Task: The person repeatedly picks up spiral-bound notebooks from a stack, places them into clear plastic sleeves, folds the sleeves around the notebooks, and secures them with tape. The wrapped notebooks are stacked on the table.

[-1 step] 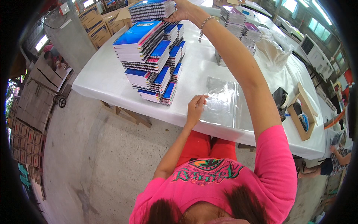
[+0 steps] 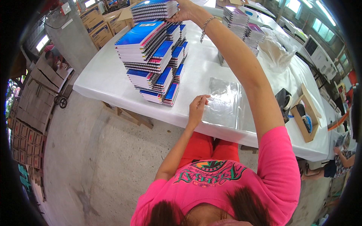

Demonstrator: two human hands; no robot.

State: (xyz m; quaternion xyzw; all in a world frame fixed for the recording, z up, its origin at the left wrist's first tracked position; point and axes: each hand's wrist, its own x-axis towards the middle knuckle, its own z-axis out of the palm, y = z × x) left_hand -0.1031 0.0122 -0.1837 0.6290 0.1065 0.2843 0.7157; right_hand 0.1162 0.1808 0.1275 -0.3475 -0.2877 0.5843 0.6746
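Up at the far side, my right hand (image 2: 181,10) reaches over the table, its fingers closed on the right end of a top bundle of blue-covered spiral notebooks (image 2: 152,10). Beneath and in front of it rise tall, staggered piles of more spiral notebooks (image 2: 139,34), their wire bindings showing. My left hand (image 2: 197,107) rests at the near table edge with fingers curled and pressed together. Its fingertips are at the left edge of a flat clear plastic sleeve (image 2: 224,100); whether they pinch anything is hidden.
A white-covered table (image 2: 102,81) carries everything. Farther back stand purple-topped notebook stacks (image 2: 235,22) and crumpled clear plastic (image 2: 277,51). A tape dispenser (image 2: 283,100) and an open cardboard box (image 2: 307,120) lie at the right. Brown cartons (image 2: 96,26) are piled beyond the table.
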